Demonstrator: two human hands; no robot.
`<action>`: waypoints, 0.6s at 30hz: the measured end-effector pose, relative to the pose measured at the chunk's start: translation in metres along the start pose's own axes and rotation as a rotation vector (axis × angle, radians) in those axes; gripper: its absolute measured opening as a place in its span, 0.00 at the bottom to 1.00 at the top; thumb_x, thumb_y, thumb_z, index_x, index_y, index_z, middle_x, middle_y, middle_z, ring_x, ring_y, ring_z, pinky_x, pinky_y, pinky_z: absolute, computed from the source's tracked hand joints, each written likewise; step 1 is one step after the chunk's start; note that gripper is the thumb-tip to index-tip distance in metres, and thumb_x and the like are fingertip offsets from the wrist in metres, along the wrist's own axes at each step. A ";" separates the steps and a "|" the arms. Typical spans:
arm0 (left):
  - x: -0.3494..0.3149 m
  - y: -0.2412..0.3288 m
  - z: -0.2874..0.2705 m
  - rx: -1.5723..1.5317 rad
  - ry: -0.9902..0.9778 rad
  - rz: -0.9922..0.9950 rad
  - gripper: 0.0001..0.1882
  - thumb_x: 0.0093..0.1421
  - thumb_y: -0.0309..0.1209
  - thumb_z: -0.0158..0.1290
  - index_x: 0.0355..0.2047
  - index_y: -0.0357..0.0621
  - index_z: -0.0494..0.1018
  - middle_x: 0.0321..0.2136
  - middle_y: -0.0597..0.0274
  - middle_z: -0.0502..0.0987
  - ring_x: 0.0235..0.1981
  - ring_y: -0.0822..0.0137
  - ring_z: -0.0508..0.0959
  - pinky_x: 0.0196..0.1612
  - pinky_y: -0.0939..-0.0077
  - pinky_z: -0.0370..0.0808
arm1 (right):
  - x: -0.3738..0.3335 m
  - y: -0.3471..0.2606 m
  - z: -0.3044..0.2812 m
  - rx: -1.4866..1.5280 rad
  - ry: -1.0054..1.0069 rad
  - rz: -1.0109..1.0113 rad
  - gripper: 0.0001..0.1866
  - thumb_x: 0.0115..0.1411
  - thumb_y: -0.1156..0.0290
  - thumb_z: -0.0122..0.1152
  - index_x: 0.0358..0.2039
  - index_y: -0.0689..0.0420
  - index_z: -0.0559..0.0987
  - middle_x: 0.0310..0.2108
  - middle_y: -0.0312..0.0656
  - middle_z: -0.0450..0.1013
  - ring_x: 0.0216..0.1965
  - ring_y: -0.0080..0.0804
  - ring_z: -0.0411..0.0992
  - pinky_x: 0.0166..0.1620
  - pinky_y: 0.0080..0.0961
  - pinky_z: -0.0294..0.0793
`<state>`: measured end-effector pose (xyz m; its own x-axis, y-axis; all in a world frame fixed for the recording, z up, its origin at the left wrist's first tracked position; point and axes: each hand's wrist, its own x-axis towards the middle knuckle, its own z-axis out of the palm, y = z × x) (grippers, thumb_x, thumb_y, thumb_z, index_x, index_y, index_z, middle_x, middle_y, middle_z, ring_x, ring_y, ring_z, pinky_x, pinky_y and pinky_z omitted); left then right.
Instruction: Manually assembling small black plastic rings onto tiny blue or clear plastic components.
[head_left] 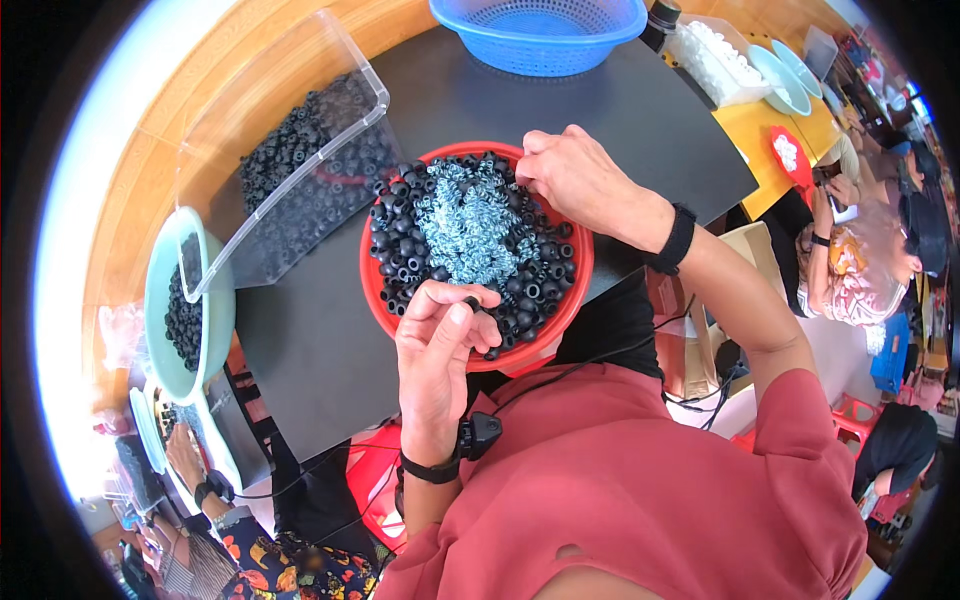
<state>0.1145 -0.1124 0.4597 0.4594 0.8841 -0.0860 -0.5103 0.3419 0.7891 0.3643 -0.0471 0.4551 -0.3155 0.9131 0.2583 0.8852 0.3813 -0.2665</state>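
Observation:
A red bowl (586, 262) sits before me, full of small rounded black plastic pieces (400, 240) with hollow ends. Heaped over its middle are small silvery-blue metal springs (468, 225). My left hand (437, 345) is over the bowl's near side, palm turned up, and pinches one small black plastic piece (472, 302) between thumb and fingers. At the bowl's far right edge is my right hand (572, 175), its fingers bent together; whatever they hold is hidden from view.
A clear plastic box (345, 150) of black pieces stands left, beside a pale green bowl (218, 320) with more. A blue basket (545, 55) sits at the dark table's (640, 115) far edge. A co-worker's hand (186, 455) shows lower left; another person (860, 250) sits right.

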 end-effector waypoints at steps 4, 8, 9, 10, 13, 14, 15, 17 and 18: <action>0.003 0.001 0.003 0.035 0.011 -0.003 0.08 0.65 0.30 0.50 0.40 0.39 0.72 0.38 0.53 0.79 0.27 0.72 0.77 0.32 0.83 0.72 | -0.001 0.002 0.002 -0.150 0.037 -0.172 0.04 0.47 0.76 0.60 0.25 0.54 0.77 0.27 0.40 0.69 0.31 0.38 0.72 0.38 0.34 0.63; 0.004 0.003 0.006 0.116 0.043 -0.035 0.12 0.66 0.34 0.48 0.39 0.37 0.72 0.37 0.54 0.78 0.28 0.72 0.76 0.33 0.79 0.72 | -0.006 0.004 0.004 -0.206 0.065 -0.195 0.05 0.50 0.75 0.58 0.29 0.54 0.75 0.27 0.39 0.68 0.31 0.37 0.72 0.39 0.34 0.63; 0.004 0.003 0.007 0.120 0.047 -0.040 0.12 0.67 0.34 0.48 0.39 0.37 0.72 0.37 0.54 0.78 0.27 0.72 0.75 0.33 0.79 0.72 | -0.007 0.004 0.003 -0.202 0.067 -0.198 0.05 0.50 0.75 0.58 0.29 0.54 0.75 0.27 0.39 0.68 0.31 0.37 0.72 0.39 0.34 0.63; 0.004 0.003 0.007 0.122 0.052 -0.038 0.12 0.67 0.34 0.48 0.39 0.37 0.72 0.37 0.54 0.78 0.27 0.72 0.75 0.33 0.79 0.72 | -0.007 0.002 0.001 -0.114 0.107 -0.193 0.04 0.51 0.75 0.58 0.29 0.55 0.74 0.27 0.39 0.69 0.30 0.36 0.72 0.38 0.34 0.64; 0.008 0.002 0.006 0.099 0.045 -0.060 0.12 0.67 0.34 0.47 0.40 0.37 0.72 0.36 0.55 0.78 0.28 0.73 0.75 0.33 0.79 0.72 | -0.009 -0.009 -0.019 0.218 0.110 -0.127 0.04 0.54 0.73 0.59 0.29 0.56 0.73 0.27 0.40 0.69 0.28 0.36 0.72 0.35 0.33 0.66; 0.009 0.001 0.005 0.070 0.037 -0.071 0.12 0.67 0.35 0.47 0.41 0.37 0.72 0.36 0.55 0.78 0.28 0.73 0.75 0.34 0.79 0.72 | -0.008 -0.019 -0.028 0.460 0.066 -0.064 0.06 0.55 0.71 0.60 0.29 0.56 0.73 0.26 0.40 0.70 0.26 0.35 0.71 0.32 0.32 0.67; 0.009 0.001 0.003 0.040 0.029 -0.082 0.13 0.67 0.35 0.47 0.41 0.37 0.72 0.36 0.55 0.78 0.29 0.73 0.75 0.34 0.80 0.72 | -0.010 -0.034 -0.038 0.649 0.026 0.006 0.08 0.54 0.70 0.64 0.30 0.57 0.73 0.24 0.38 0.69 0.24 0.28 0.68 0.27 0.25 0.67; 0.012 0.000 0.005 0.019 0.036 -0.073 0.12 0.67 0.35 0.48 0.40 0.39 0.72 0.36 0.57 0.78 0.28 0.74 0.74 0.35 0.80 0.71 | -0.017 -0.054 -0.046 0.915 -0.030 0.057 0.07 0.55 0.70 0.64 0.31 0.57 0.75 0.23 0.32 0.68 0.24 0.18 0.64 0.27 0.18 0.64; 0.012 -0.001 0.006 -0.002 0.039 -0.066 0.11 0.67 0.36 0.49 0.40 0.41 0.73 0.35 0.58 0.78 0.27 0.75 0.74 0.35 0.81 0.71 | -0.018 -0.062 -0.048 1.012 -0.025 0.042 0.07 0.55 0.70 0.64 0.31 0.57 0.75 0.24 0.30 0.68 0.24 0.16 0.63 0.27 0.16 0.63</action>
<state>0.1251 -0.1037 0.4616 0.4630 0.8715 -0.1614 -0.4812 0.4001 0.7800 0.3314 -0.0938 0.5116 -0.3082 0.9268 0.2145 0.1940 0.2820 -0.9396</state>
